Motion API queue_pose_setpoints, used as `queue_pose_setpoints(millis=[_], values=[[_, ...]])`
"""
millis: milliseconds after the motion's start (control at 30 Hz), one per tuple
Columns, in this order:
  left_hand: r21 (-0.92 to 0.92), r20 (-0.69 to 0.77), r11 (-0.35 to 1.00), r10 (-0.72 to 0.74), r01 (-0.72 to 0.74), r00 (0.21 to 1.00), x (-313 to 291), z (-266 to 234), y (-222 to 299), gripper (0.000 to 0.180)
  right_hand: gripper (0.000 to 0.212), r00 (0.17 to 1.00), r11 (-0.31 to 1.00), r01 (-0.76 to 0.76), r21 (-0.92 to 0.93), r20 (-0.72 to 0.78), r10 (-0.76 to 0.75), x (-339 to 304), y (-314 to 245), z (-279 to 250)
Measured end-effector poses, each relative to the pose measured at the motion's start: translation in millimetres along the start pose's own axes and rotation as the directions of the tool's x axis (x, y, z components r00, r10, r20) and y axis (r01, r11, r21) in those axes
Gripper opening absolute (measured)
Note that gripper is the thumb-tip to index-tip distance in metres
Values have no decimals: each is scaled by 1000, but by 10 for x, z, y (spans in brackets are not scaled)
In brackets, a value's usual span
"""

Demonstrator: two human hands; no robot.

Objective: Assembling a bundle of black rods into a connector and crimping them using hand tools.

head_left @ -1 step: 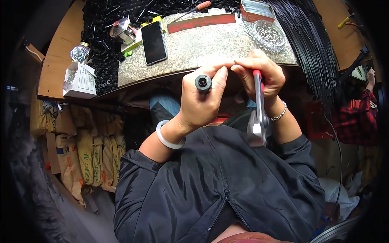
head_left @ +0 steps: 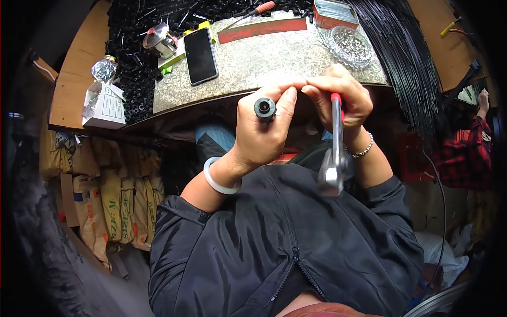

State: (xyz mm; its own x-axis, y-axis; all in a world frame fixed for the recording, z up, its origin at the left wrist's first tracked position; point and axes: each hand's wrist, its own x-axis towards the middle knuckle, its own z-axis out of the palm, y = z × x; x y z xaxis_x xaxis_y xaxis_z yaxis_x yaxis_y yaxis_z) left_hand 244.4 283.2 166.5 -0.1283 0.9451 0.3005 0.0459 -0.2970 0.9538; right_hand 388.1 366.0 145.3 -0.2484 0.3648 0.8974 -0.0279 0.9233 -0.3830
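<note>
My left hand point(head_left: 264, 129) is closed around a short black cylindrical part point(head_left: 265, 109), whose round end with a central hole faces up. Its thumb and forefinger reach to the fingertips of my right hand point(head_left: 343, 100), and the two meet just in front of the table edge. Anything pinched between those fingertips is too small to make out. My right hand also grips a red-handled metal tool point(head_left: 337, 132) that looks like pliers. Its silver head hangs down towards my jacket and is blurred.
On the speckled work board point(head_left: 253, 63) lie a phone point(head_left: 201, 57), a red strip point(head_left: 262, 30) and a glass dish point(head_left: 349, 46). Black parts point(head_left: 132, 68) heap at the left; long black rods point(head_left: 406, 58) run down the right. A co-worker's checked sleeve point(head_left: 467, 153) shows far right.
The head of the tool in my right hand has swung slightly down and to the left. Both hands stay in almost the same place.
</note>
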Motion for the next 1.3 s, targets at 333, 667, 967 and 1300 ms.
queue_pose_setpoints(millis=[333,667,967,1300], values=[[24,60,991,128,-130,990,77,40,-147,29,28,975,973,217,-76,63,-213,131,-218,130],[76,59,978,191,-196,980,74,-1,-119,27,28,978,977,209,-51,34,-207,147,-229,235],[-7,65,997,83,-83,994,103,-8,-127,39,24,985,983,173,-52,27,-172,180,-220,247],[8,8,948,318,-318,948,180,-29,-205,38,26,739,784,-611,106,432,517,550,-398,62]])
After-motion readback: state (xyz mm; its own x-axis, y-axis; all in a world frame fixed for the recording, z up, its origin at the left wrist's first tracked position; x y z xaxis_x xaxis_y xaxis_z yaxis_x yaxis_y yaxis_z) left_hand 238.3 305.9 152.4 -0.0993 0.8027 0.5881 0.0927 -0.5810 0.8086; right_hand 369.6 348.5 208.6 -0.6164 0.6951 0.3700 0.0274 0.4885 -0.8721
